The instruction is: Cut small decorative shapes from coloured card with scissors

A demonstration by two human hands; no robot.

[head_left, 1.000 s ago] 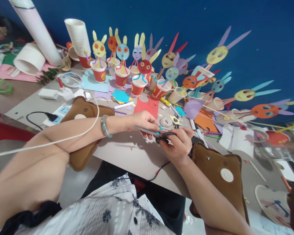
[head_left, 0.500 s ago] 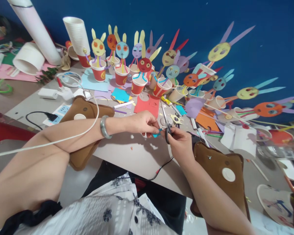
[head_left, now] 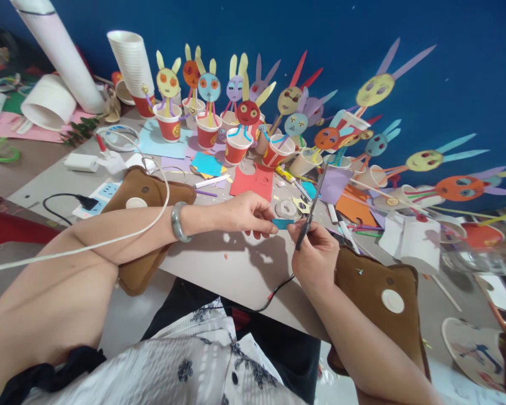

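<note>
A small blue paper strip (head_left: 283,224) spans the gap between my two hands above the table's front part. My left hand (head_left: 253,215) pinches its left end between thumb and fingers. The fingertips of my right hand (head_left: 314,247) touch its right end. That same hand also holds black-handled scissors (head_left: 310,216), blades pointing up and away; whether the blades are fully closed is hard to tell. Just beyond the strip lie a roll of clear tape (head_left: 286,210) and a pale yellow paper scrap with cutouts (head_left: 301,205).
Rows of paper cups (head_left: 238,147) with rabbit-faced figures stand along the blue wall. Brown pouches (head_left: 377,298) flank my arms. A white cable (head_left: 109,243) crosses my left arm. Red paper (head_left: 253,181), pens, a power strip (head_left: 98,198) and stacked cups (head_left: 131,62) lie around.
The blue paper is now stretched out between both hands. The scissors have swung from pointing up-left to up-right, and my right hand has turned with them.
</note>
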